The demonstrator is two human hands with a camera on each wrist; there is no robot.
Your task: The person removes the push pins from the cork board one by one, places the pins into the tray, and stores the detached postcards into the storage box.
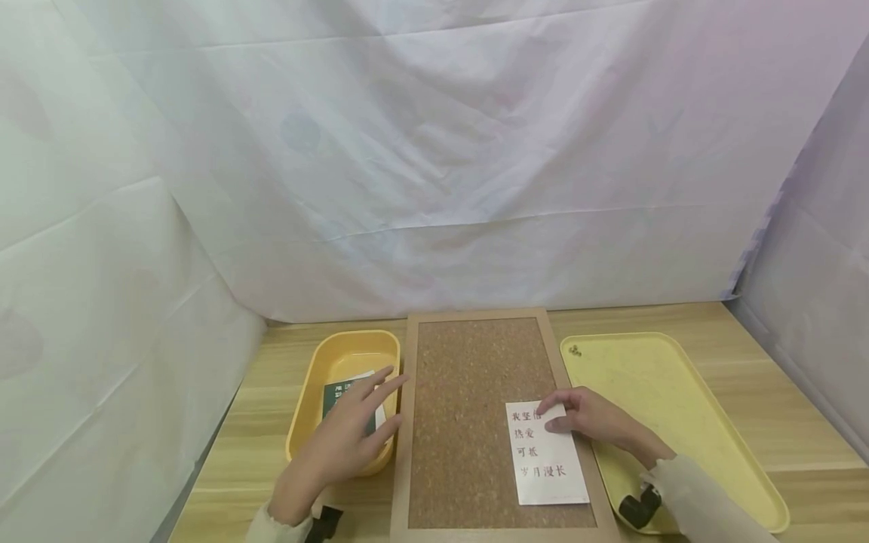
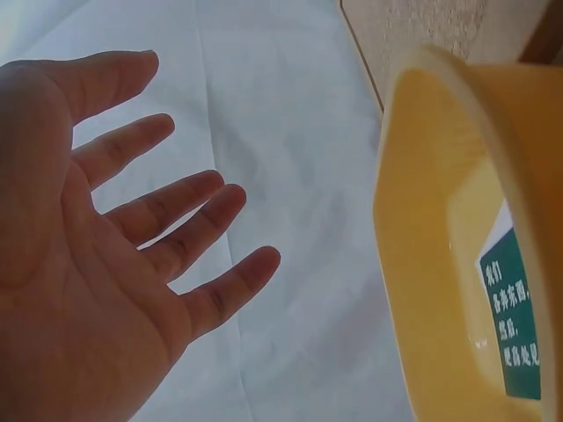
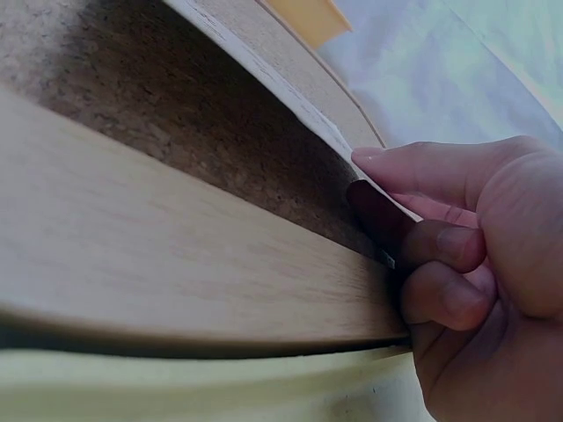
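Spread and holding nothing, left hand (image 1: 342, 441) hovers over yellow tub (image 1: 314, 403) at 9 o'clock of cork board (image 1: 468, 392); a green card (image 1: 337, 396) lies inside. Right hand (image 1: 589, 421) pinches the white card (image 1: 546, 452) by its top right corner, at the board's 4 o'clock. Judgement: lift the corner gently and keep the card flat, avoiding creases.
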